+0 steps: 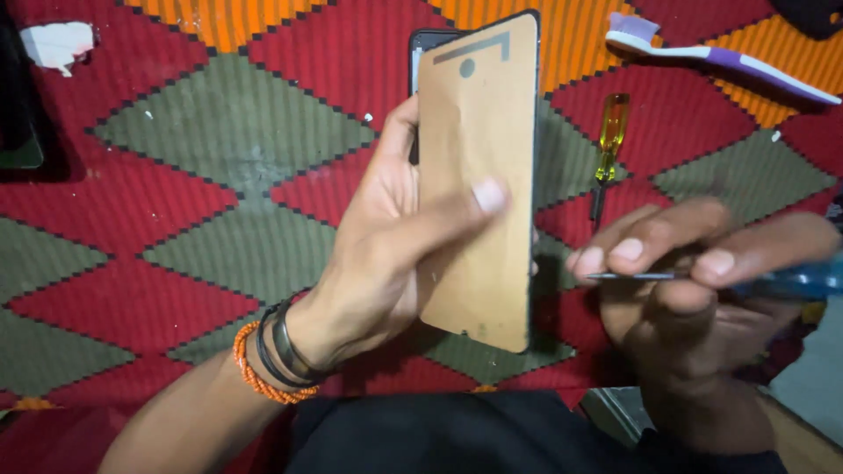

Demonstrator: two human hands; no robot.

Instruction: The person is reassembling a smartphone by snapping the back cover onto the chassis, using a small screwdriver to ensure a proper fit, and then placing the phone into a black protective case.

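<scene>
My left hand (395,237) holds a phone part upright: a flat panel with a tan brown backing (479,132) and a black rim. My thumb presses across its face. A second dark piece (421,44) shows behind its top left corner. Just to the panel's right, my right hand (694,281) grips a blue-handled screwdriver (790,279). Its thin metal shaft points left at the panel's lower right edge; whether the tip touches it I cannot tell. My left wrist wears an orange bead band and dark bangles.
A woven mat (176,175) with red, green and orange diamonds lies underneath. A yellow-handled screwdriver (610,132) rests on it behind the panel. A purple and white toothbrush (711,54) lies at the top right. A white scrap (57,44) sits top left.
</scene>
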